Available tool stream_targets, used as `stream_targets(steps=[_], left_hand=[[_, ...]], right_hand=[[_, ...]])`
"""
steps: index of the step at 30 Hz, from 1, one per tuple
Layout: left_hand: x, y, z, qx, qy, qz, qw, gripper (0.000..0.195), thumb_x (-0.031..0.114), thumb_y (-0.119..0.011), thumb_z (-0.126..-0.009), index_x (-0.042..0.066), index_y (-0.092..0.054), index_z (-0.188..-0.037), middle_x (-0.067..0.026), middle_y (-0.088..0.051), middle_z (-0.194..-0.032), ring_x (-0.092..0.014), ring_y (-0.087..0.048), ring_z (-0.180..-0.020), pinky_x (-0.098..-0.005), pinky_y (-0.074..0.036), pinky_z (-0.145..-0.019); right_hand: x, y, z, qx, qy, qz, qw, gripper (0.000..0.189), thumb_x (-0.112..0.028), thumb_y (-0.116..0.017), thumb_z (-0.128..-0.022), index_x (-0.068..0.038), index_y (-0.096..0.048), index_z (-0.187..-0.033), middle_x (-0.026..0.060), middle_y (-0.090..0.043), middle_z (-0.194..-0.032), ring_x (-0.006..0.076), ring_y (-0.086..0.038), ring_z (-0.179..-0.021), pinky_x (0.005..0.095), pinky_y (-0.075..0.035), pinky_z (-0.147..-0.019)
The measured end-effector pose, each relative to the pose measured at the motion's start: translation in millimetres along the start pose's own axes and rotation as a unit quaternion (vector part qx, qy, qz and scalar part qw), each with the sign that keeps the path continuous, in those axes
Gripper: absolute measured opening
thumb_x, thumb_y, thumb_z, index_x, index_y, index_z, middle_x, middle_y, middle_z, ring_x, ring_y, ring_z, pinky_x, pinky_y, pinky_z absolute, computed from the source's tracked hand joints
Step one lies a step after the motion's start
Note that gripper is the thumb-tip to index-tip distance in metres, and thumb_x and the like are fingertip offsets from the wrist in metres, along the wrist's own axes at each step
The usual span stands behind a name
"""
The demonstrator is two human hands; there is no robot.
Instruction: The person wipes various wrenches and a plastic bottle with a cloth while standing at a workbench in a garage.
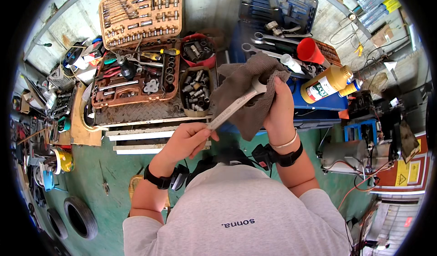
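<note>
My left hand [186, 140] grips the lower end of a steel wrench [235, 106], which slants up to the right and bears stamped writing. The wrench's open-end jaw lies against a brown-grey cloth [247, 68]. My right hand [281, 111] holds this cloth, its thumb along the right edge, and the rest of the cloth drapes down and to the left. The fingers of my right hand are mostly hidden behind the cloth. Just left of the cloth stands a tub of metal sockets [196, 91].
An orange socket-set case [136, 100] lies unfolded on a metal bench. Behind the cloth, a blue cabinet [336, 105] carries large combination wrenches [261, 50], a red funnel [310, 50] and a yellow bottle [326, 84]. Tyres [81, 217] stand on the green floor at lower left.
</note>
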State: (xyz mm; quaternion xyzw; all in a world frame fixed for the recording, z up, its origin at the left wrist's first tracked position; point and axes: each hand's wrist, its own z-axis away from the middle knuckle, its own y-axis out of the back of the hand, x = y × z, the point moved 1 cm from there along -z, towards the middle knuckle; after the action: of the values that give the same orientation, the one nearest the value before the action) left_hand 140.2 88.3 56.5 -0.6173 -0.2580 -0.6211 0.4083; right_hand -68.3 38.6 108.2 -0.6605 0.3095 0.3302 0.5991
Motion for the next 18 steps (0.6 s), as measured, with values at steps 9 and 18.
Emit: stream_targets(steps=[9, 18], left_hand=[[-2.5, 1.5, -0.6, 0.024, 0.01, -0.009, 1.0, 0.03, 0.021, -0.043, -0.092, -0.002, -0.06, -0.085, 0.0038, -0.04, -0.042, -0.004, -0.034, -0.034, -0.0194, -0.027, -0.036], [-0.2, -6.8, -6.1, 0.014, 0.01, 0.033, 0.999, 0.031, 0.022, -0.042, -0.093, -0.002, -0.06, -0.084, 0.0033, -0.041, -0.042, -0.004, -0.035, -0.034, -0.0192, -0.027, -0.037]], right_hand=[[7.4, -1.8, -0.8, -0.028, -0.002, -0.011, 1.0, 0.036, -0.028, -0.055, -0.086, -0.002, -0.049, -0.111, 0.0079, -0.057, -0.106, 0.0183, -0.056, -0.095, 0.0322, -0.045, -0.083], [26.2, -3.4, 6.6, -0.054, -0.038, -0.036, 0.997, 0.03, -0.021, -0.065, -0.081, -0.002, -0.054, -0.102, 0.0052, -0.06, -0.095, 0.014, -0.057, -0.085, 0.0286, -0.047, -0.077]])
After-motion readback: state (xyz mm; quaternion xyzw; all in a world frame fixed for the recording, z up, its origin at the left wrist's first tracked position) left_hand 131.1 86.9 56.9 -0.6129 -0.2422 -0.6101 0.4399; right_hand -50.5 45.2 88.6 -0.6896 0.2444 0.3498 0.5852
